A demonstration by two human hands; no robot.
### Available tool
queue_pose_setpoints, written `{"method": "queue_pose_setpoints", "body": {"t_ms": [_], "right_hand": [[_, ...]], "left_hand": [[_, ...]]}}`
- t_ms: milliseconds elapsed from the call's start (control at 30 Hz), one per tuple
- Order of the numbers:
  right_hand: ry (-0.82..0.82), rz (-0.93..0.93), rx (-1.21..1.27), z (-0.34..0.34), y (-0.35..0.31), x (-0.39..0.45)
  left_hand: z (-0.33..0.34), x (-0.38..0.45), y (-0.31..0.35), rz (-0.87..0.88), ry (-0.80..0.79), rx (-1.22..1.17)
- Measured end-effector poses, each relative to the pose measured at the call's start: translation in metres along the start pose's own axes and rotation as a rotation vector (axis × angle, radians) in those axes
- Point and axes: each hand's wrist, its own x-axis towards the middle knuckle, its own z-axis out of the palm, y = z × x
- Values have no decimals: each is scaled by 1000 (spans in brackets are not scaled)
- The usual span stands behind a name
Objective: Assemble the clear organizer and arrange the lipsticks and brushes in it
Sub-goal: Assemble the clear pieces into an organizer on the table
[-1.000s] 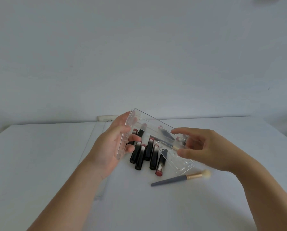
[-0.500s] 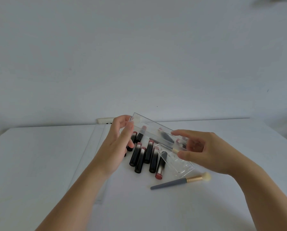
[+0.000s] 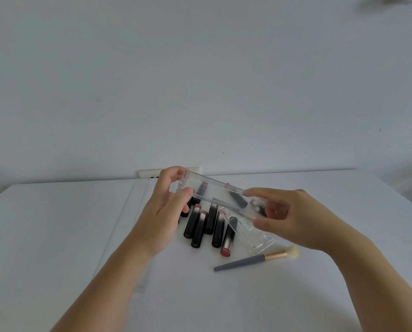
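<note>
I saw both grips on a long clear plastic organizer panel point(image 3: 220, 196), held tilted above the white desk point(image 3: 56, 236). Left hand point(image 3: 163, 212) pinched its far-left end, thumb in front, fingers behind. Right hand point(image 3: 293, 221) pinched the right end between thumb and fingers. Under it lay a second clear moulded organizer piece point(image 3: 255, 236), nothing inside that I could make out. Black lipstick tubes point(image 3: 205, 224) lay loose in a row on the desk, beside that piece. A grey-handled makeup brush with gold ferrule point(image 3: 255, 258) lay nearer me. A flat clear sheet point(image 3: 128, 224) sat left.
</note>
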Motion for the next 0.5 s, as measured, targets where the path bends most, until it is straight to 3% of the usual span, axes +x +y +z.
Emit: {"method": "queue_pose_setpoints", "body": {"t_ms": [233, 400, 500], "right_hand": [[55, -22, -71, 4, -5, 1], [137, -95, -201, 5, -8, 0], [209, -115, -257, 10, -9, 0]], "left_hand": [[1, -2, -1, 32, 14, -62], [3, -3, 8, -102, 18, -113], [5, -2, 8, -152, 68, -23]]}}
